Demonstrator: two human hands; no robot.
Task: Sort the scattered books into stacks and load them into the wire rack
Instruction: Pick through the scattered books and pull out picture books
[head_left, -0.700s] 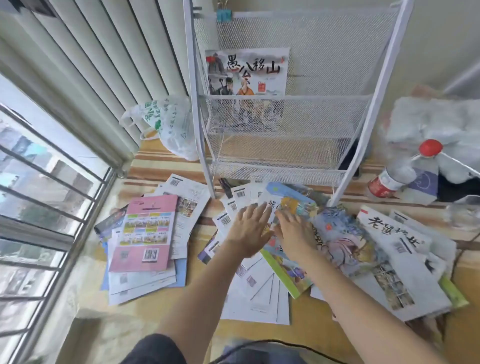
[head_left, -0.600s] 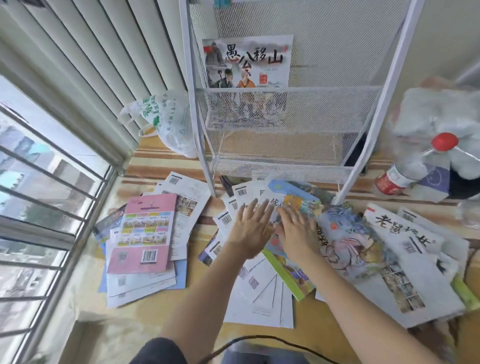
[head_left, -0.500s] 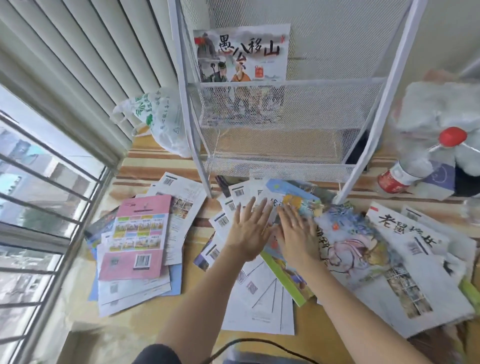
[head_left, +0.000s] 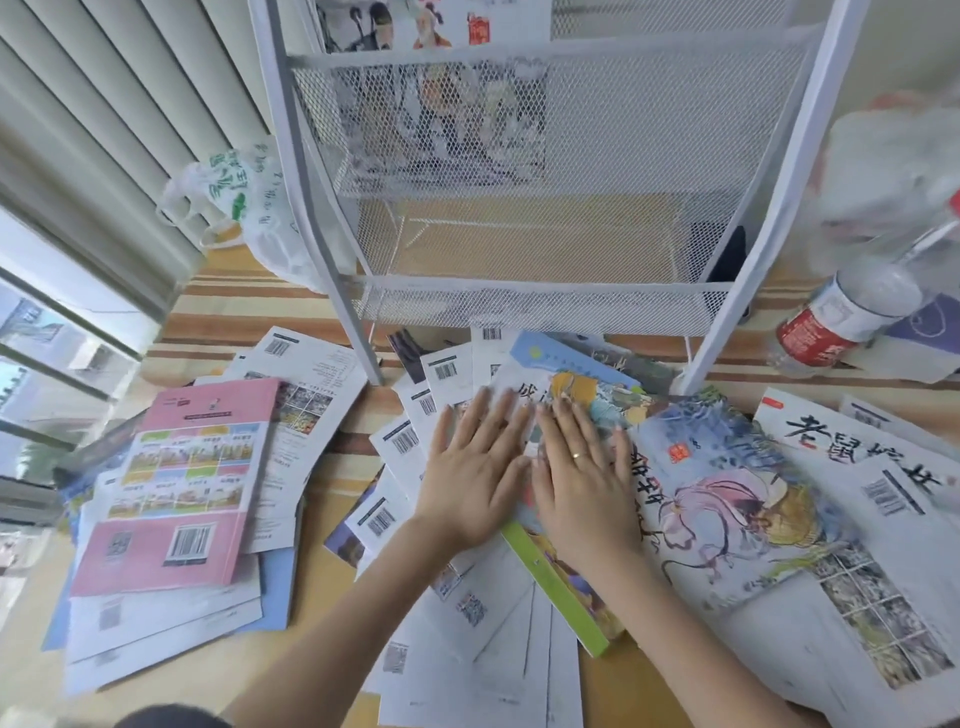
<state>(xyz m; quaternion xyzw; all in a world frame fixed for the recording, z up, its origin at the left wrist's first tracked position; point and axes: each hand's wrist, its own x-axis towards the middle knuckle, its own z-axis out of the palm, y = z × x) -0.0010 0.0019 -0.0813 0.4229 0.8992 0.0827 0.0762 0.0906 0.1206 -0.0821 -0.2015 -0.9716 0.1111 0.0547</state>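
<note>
The wire rack (head_left: 545, 171) stood just beyond our hands, one book already upright in its upper tier. Under both lay the green-spined picture book (head_left: 571, 587) (long axis toward us). Our left hand (head_left: 475, 467) and right hand (head_left: 584, 486) pressed flat, fingers straight, grasping nothing.

Two hands (head_left: 475, 480) (head_left: 584, 480), one rack (head_left: 550, 306), one bottle (head_left: 852, 312), one bag (head_left: 249, 208), and books (head_left: 179, 483) too overlapped to count.
</note>
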